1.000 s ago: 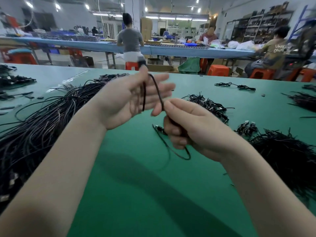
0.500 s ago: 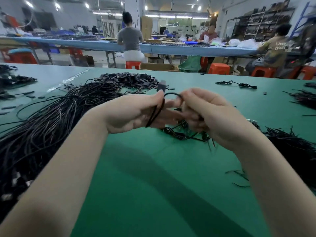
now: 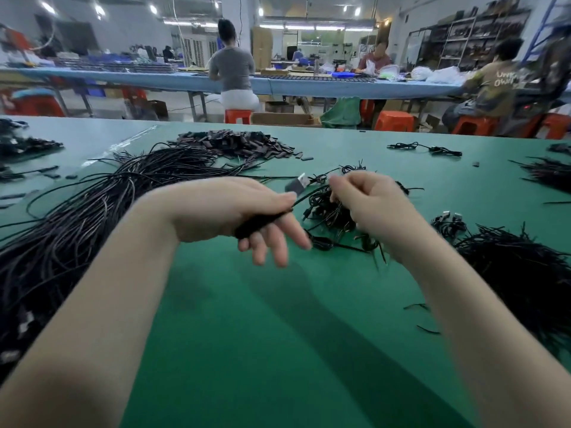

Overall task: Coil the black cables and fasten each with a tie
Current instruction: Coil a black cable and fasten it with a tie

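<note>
My left hand (image 3: pixel 234 211) grips a coiled black cable (image 3: pixel 262 222) between thumb and forefinger, with the other fingers hanging below. The cable's USB plug (image 3: pixel 298 184) sticks up past the thumb. My right hand (image 3: pixel 367 202) is curled over a pile of finished coiled cables (image 3: pixel 330 211) just right of the left hand; what its fingertips pinch is hidden. A big heap of loose black cables (image 3: pixel 71 230) lies at the left. A dense pile of black ties (image 3: pixel 525 273) lies at the right.
The green table (image 3: pixel 293 335) stretches in front of me. A pile of small dark sleeves (image 3: pixel 241 143) lies at the back. More cable bundles (image 3: pixel 426 148) lie at the far right and far left. People sit at a blue bench beyond.
My hands moved down and to the right, from chest height over the table to the coiled pile. The cable went from a loose loop around the left fingers to a tight coil in the left hand.
</note>
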`<state>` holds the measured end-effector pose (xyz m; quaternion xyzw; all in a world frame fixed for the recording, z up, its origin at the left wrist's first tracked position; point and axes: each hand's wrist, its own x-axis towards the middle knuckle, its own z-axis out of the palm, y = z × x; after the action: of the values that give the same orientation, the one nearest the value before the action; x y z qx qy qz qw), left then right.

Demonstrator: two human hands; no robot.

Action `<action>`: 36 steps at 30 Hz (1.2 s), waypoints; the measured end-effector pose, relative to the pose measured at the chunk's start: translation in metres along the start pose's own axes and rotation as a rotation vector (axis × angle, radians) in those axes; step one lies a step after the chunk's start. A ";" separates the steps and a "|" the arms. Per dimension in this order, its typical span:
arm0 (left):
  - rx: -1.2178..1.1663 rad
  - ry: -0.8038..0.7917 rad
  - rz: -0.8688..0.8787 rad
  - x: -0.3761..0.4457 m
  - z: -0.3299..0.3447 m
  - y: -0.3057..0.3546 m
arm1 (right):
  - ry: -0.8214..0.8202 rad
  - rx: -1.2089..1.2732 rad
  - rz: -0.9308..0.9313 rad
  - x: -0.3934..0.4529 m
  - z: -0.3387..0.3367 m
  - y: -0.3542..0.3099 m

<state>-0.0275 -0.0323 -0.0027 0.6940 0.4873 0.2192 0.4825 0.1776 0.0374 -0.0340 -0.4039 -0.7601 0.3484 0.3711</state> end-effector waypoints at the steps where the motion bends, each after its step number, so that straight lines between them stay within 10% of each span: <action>1: -0.008 0.049 -0.055 0.008 0.005 -0.002 | 0.007 0.040 -0.036 -0.002 -0.001 -0.009; 6: -0.778 0.271 0.196 0.026 0.010 0.002 | -0.221 0.240 -0.180 -0.022 0.025 -0.036; 14: -0.954 0.299 0.379 0.012 0.002 0.013 | -0.344 0.004 0.061 -0.010 0.035 0.003; 20: -0.866 0.221 0.270 0.028 0.019 0.006 | -0.399 0.779 0.300 -0.003 0.029 -0.007; 36: -0.118 0.651 0.059 0.036 0.029 0.002 | -0.101 -0.048 -0.096 -0.013 0.050 -0.008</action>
<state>0.0115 -0.0134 -0.0200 0.5721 0.5821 0.4712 0.3343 0.1378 0.0113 -0.0547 -0.3577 -0.8044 0.3320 0.3389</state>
